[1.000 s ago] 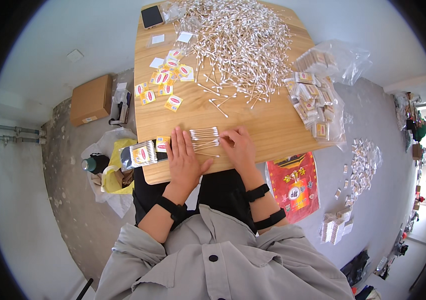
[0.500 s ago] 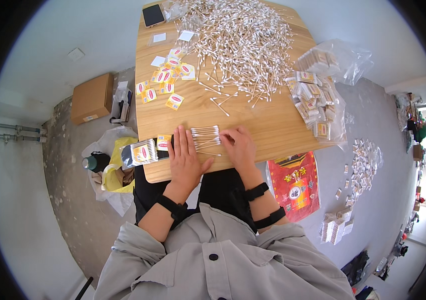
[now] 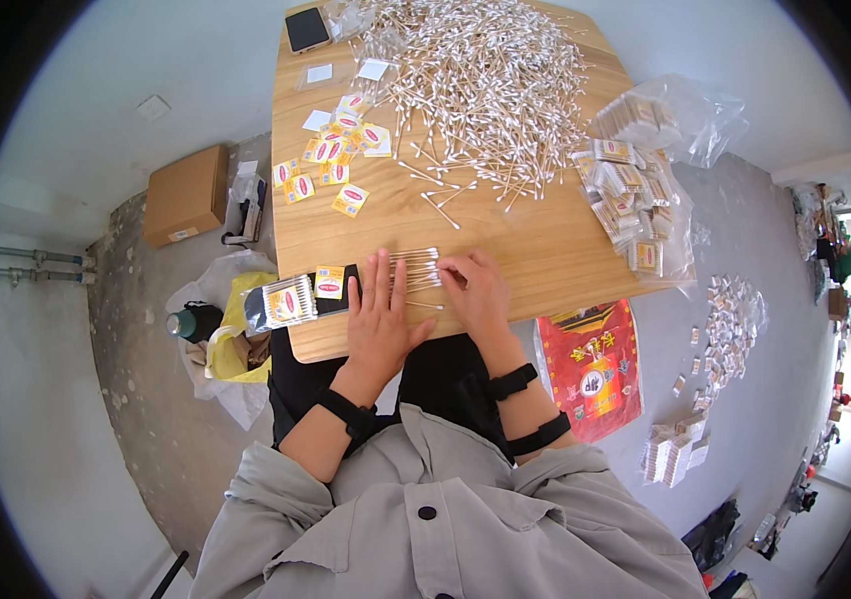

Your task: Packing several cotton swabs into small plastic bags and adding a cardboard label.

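The wooden table [image 3: 545, 250] is light brown, with pale walls [image 3: 186, 90] and a gray floor [image 3: 196, 409] around it. A brown box [image 3: 181, 195], a yellow bag [image 3: 251, 334] and a bottle [image 3: 182, 323] are on the floor to the left. A red bag [image 3: 590, 374] and a heap of little packs [image 3: 728, 334] are to the right.

A small row of cotton swabs [image 3: 418, 265] lies on the table near the person, between the two hands. The left hand [image 3: 378, 317] lies flat over the row's left ends, its fingers straight and close together, its thumb out to the side. The right hand [image 3: 475, 295] is at the right ends, its thumb and finger bent and narrow. I cannot tell if they pinch a stick.

I count one phone [image 3: 307, 30], one brown box, one red bag and one filled pack [image 3: 287, 302] poking past the table's left edge. One yellow card [image 3: 329, 283] sits between that pack and the left hand. The big swab pile [image 3: 485, 90] has too many to count.

The left hand hides part of the row, so I cannot count its swabs. The farther yellow cards [image 3: 336, 145] overlap, and the things at the far right [image 3: 830, 260] are too small to make out.
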Action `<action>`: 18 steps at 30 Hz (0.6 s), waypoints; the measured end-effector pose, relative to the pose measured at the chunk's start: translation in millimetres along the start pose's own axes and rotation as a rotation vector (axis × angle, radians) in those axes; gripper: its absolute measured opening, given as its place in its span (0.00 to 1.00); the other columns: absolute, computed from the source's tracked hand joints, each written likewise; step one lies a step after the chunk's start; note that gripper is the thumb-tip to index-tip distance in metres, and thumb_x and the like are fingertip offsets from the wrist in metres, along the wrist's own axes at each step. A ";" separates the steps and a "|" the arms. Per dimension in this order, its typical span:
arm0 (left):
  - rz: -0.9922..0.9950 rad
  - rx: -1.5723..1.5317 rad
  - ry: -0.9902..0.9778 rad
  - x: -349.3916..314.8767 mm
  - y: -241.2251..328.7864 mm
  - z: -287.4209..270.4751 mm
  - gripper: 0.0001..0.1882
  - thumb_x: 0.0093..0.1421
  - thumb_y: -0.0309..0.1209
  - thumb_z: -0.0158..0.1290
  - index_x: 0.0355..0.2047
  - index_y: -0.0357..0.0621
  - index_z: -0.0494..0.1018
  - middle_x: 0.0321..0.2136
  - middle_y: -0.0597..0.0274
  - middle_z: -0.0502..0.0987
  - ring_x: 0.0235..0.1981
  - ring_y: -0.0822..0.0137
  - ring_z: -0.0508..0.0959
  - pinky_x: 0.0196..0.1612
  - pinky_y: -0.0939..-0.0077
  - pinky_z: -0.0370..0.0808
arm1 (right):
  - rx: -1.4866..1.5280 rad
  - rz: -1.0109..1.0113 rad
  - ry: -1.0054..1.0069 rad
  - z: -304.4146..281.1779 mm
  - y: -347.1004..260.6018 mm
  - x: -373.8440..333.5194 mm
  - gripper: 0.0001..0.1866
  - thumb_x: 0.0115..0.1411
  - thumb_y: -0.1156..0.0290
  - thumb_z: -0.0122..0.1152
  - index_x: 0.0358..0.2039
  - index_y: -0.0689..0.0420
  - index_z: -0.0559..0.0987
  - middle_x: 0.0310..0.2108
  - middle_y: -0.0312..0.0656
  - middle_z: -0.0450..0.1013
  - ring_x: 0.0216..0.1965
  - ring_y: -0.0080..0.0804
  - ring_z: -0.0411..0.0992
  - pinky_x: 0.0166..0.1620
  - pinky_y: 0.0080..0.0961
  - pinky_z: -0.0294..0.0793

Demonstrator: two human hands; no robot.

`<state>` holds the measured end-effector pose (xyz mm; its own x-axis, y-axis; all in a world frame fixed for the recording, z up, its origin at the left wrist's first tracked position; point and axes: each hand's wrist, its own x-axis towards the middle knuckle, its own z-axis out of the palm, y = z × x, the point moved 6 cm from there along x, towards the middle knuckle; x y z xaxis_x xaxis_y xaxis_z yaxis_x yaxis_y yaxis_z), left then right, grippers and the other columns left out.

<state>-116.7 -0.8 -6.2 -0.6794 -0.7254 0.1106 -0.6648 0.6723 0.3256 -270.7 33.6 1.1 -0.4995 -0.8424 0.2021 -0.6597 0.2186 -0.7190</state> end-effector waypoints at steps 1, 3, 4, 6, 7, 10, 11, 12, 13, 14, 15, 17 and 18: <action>0.001 0.001 0.000 0.0 0.0 -0.2 0.50 0.53 0.53 0.58 0.67 0.37 0.52 0.69 0.44 0.47 0.71 0.50 0.47 0.68 0.48 0.47 | 0.015 -0.008 0.004 0.1 0.3 -0.2 0.05 0.51 0.71 0.66 0.29 0.48 0.82 0.26 0.36 0.72 0.33 0.37 0.72 0.34 0.33 0.72; 0.012 0.010 -0.005 0.0 0.6 -0.4 0.49 0.54 0.53 0.58 0.67 0.37 0.52 0.69 0.45 0.47 0.71 0.51 0.47 0.68 0.48 0.47 | 0.012 -0.009 0.006 0.5 0.4 -0.5 0.05 0.51 0.72 0.66 0.30 0.48 0.82 0.26 0.36 0.71 0.32 0.37 0.72 0.34 0.33 0.71; 0.012 0.011 -0.005 -0.1 0.3 -0.3 0.49 0.54 0.53 0.58 0.67 0.37 0.52 0.69 0.45 0.47 0.71 0.51 0.47 0.68 0.48 0.47 | 0.008 -0.011 0.007 0.4 -0.1 -0.4 0.05 0.51 0.72 0.66 0.30 0.48 0.82 0.26 0.36 0.71 0.32 0.37 0.72 0.34 0.33 0.71; 0.016 0.002 -0.004 -0.4 0.0 0.1 0.49 0.54 0.53 0.57 0.67 0.37 0.52 0.69 0.45 0.47 0.71 0.51 0.47 0.68 0.48 0.46 | 0.002 -0.009 0.003 0.8 0.2 -0.2 0.05 0.51 0.72 0.66 0.29 0.48 0.82 0.25 0.36 0.70 0.32 0.37 0.72 0.33 0.33 0.71; 0.016 0.002 -0.003 -0.4 -0.1 0.1 0.49 0.54 0.53 0.57 0.67 0.37 0.52 0.69 0.45 0.47 0.71 0.51 0.47 0.68 0.48 0.46 | -0.004 -0.006 -0.001 1.1 0.6 0.0 0.05 0.50 0.72 0.66 0.29 0.48 0.82 0.25 0.36 0.70 0.32 0.37 0.72 0.33 0.33 0.71; 0.018 0.002 -0.002 -0.7 -0.7 0.4 0.50 0.54 0.53 0.58 0.67 0.36 0.52 0.69 0.44 0.46 0.71 0.51 0.47 0.68 0.48 0.46 | 0.021 0.002 0.011 1.5 1.3 0.6 0.04 0.51 0.71 0.66 0.28 0.49 0.81 0.25 0.36 0.70 0.31 0.37 0.72 0.33 0.33 0.71; 0.018 -0.002 0.002 -0.7 -1.0 0.5 0.50 0.54 0.53 0.58 0.67 0.35 0.51 0.69 0.44 0.46 0.71 0.51 0.47 0.68 0.48 0.46 | 0.022 0.000 0.011 1.7 1.1 0.4 0.04 0.51 0.71 0.66 0.28 0.49 0.81 0.25 0.36 0.70 0.31 0.37 0.72 0.33 0.33 0.71; 0.020 -0.006 0.005 -0.2 -0.6 0.2 0.50 0.53 0.53 0.58 0.67 0.34 0.51 0.69 0.44 0.46 0.71 0.51 0.47 0.68 0.48 0.46 | 0.042 0.022 0.008 2.0 3.0 0.0 0.03 0.51 0.71 0.66 0.28 0.49 0.81 0.25 0.36 0.70 0.31 0.37 0.72 0.33 0.33 0.71; 0.020 -0.006 0.005 0.4 -0.4 -0.3 0.50 0.53 0.53 0.58 0.67 0.34 0.51 0.69 0.44 0.46 0.71 0.51 0.47 0.68 0.48 0.46 | 0.062 0.043 0.005 2.1 4.8 -0.3 0.03 0.51 0.71 0.66 0.28 0.49 0.81 0.24 0.36 0.69 0.31 0.37 0.72 0.32 0.33 0.71; -0.002 -0.022 0.007 1.1 -1.7 -0.9 0.51 0.53 0.54 0.58 0.67 0.34 0.50 0.69 0.44 0.47 0.71 0.51 0.47 0.68 0.48 0.46 | 0.063 0.043 0.007 2.1 5.8 -0.2 0.03 0.51 0.71 0.66 0.28 0.49 0.81 0.24 0.36 0.69 0.31 0.37 0.72 0.32 0.33 0.71; -0.026 -0.040 0.008 0.8 -3.8 -1.1 0.52 0.53 0.54 0.58 0.67 0.33 0.50 0.69 0.44 0.47 0.71 0.51 0.47 0.68 0.48 0.46 | 0.055 0.042 0.011 2.6 6.0 -0.5 0.03 0.51 0.70 0.66 0.28 0.49 0.81 0.25 0.37 0.70 0.31 0.37 0.72 0.33 0.33 0.71; -0.021 -0.032 0.011 0.3 -5.4 -1.4 0.52 0.53 0.54 0.58 0.67 0.33 0.49 0.69 0.44 0.47 0.71 0.51 0.47 0.68 0.48 0.46 | 0.045 0.043 0.014 3.2 6.9 -1.8 0.03 0.51 0.70 0.66 0.28 0.49 0.81 0.25 0.37 0.70 0.31 0.37 0.72 0.33 0.32 0.71; -0.014 -0.017 0.016 0.1 -5.4 -2.4 0.53 0.53 0.55 0.58 0.67 0.32 0.49 0.69 0.45 0.47 0.71 0.51 0.47 0.68 0.48 0.46 | 0.067 0.052 0.022 1.2 5.2 -1.6 0.04 0.51 0.70 0.66 0.29 0.50 0.81 0.25 0.37 0.71 0.31 0.37 0.72 0.34 0.33 0.71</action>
<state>-112.4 -4.8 -5.8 -0.6645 -0.7374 0.1212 -0.6689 0.6593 0.3434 -272.6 35.5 -3.7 -0.5447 -0.8195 0.1779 -0.5938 0.2271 -0.7719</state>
